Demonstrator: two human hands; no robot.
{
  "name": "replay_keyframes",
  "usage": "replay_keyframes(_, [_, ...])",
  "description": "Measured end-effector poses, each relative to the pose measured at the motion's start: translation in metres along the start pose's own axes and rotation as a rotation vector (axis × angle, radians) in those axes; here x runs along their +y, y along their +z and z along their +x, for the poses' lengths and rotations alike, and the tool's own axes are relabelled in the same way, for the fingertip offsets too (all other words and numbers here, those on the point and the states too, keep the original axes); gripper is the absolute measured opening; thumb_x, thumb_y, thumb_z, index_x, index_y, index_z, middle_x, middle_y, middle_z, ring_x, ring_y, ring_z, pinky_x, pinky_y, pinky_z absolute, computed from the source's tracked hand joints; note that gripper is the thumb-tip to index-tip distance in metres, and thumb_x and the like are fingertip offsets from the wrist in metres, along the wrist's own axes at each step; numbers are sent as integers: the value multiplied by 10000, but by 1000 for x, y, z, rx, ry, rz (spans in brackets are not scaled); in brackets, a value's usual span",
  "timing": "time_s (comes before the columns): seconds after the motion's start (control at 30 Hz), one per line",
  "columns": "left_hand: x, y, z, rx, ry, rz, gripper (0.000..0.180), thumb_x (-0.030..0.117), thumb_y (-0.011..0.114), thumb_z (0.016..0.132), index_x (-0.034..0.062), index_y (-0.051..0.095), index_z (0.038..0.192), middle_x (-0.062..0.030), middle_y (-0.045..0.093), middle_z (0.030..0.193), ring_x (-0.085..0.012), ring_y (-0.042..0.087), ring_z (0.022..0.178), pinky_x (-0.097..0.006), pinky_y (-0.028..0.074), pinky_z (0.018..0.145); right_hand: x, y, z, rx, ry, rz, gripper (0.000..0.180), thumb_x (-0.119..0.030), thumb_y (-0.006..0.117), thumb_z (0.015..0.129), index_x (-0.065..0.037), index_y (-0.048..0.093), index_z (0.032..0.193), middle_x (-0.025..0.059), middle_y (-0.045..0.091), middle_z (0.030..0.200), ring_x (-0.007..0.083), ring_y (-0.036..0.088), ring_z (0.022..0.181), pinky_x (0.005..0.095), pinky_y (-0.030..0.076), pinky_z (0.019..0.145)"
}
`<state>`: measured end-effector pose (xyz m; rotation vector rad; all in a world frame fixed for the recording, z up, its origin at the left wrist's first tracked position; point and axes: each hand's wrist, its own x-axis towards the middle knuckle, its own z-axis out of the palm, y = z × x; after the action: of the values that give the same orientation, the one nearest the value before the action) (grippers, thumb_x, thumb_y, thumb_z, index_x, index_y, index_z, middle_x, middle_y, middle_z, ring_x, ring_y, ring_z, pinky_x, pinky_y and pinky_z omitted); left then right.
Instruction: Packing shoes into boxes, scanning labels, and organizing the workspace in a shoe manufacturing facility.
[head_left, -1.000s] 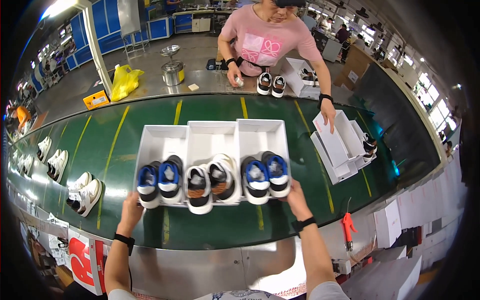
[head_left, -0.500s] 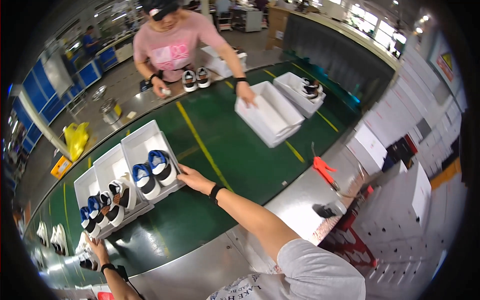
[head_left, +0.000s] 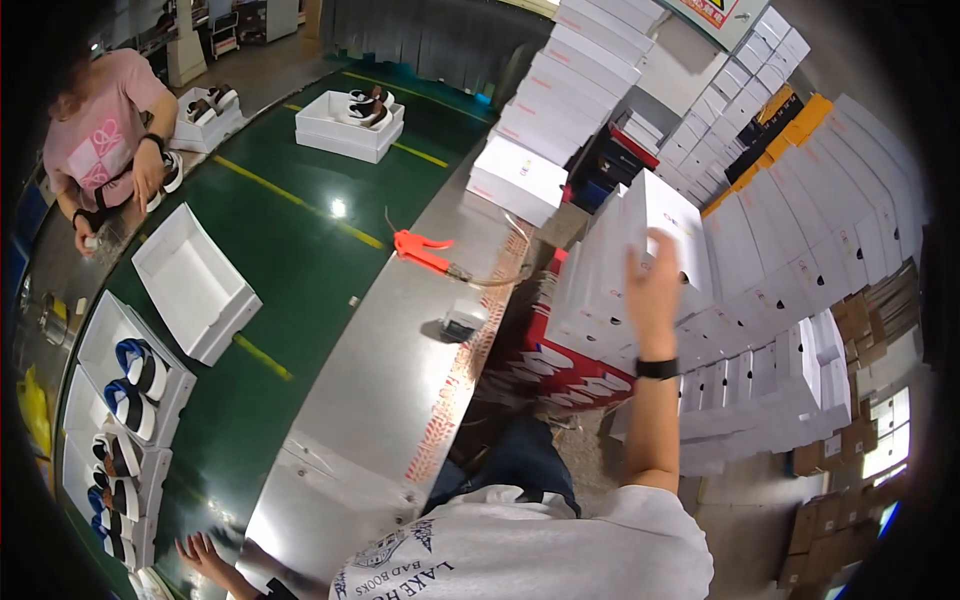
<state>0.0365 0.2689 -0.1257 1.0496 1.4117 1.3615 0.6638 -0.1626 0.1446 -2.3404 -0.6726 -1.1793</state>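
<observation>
My right hand is raised over a stack of closed white shoeboxes, fingers stretched and slightly blurred at the top of one; whether it touches the box I cannot tell. Low at the left, my left hand is spread over the green conveyor belt, holding nothing. Beyond it stand open white shoeboxes in a row. The farther one holds a pair of black-and-white sneakers with blue lining; more sneakers lie in the nearer ones. An open white box with nothing visible inside sits just past them.
A co-worker in a pink shirt stands across the belt, hands near a sneaker. Another shoebox with sneakers is farther along. On the metal ledge lies a red air gun with a hose. White boxes are stacked high at right.
The view has turned right. My right hand has left the box with the blue-lined sneakers for the stacked boxes; my left has come away from the shoes. The co-worker has let go of the open box.
</observation>
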Motion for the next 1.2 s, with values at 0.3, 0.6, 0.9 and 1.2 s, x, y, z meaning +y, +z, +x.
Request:
replay_keyframes(0.3, [-17, 112, -34, -280, 181, -65, 527, 66, 619, 906, 81, 414, 1392, -133, 511, 1312, -205, 626, 1028, -312, 562, 789, 186, -32, -53, -249, -75, -421, 502, -183, 750, 819, 74, 553, 1202, 268, 539, 1280, 410, 506, 1193, 449, 403, 1024])
replay_keyframes(0.6, [45, 53, -64, -2, 159, 58, 351, 39, 621, 892, 16, 552, 1235, -113, 551, 1228, -111, 592, 873, -261, 543, 750, 56, 10, 7, -75, 105, 166, 510, -296, 663, 879, 58, 545, 1226, 249, 571, 1197, 388, 568, 1078, 445, 468, 912])
replay_keyframes(0.9, [44, -72, 24, 495, 360, 463, 287, 59, 600, 861, 21, 598, 1146, -158, 593, 1140, -228, 624, 924, -336, 521, 835, -5, 160, 24, -331, 219, 1170, 503, -324, 500, 964, 44, 442, 1302, 222, 560, 1215, 358, 594, 1053, 414, 484, 901])
replay_keyframes(1.2, [69, -178, 94, 977, 149, 487, 257, 30, 521, 789, 49, 632, 1020, -152, 651, 957, -307, 630, 928, -395, 489, 855, -348, 70, -48, -777, -928, 1050, 465, -261, 753, 708, 14, 540, 1017, 159, 492, 1156, 359, 469, 1052, 426, 358, 983])
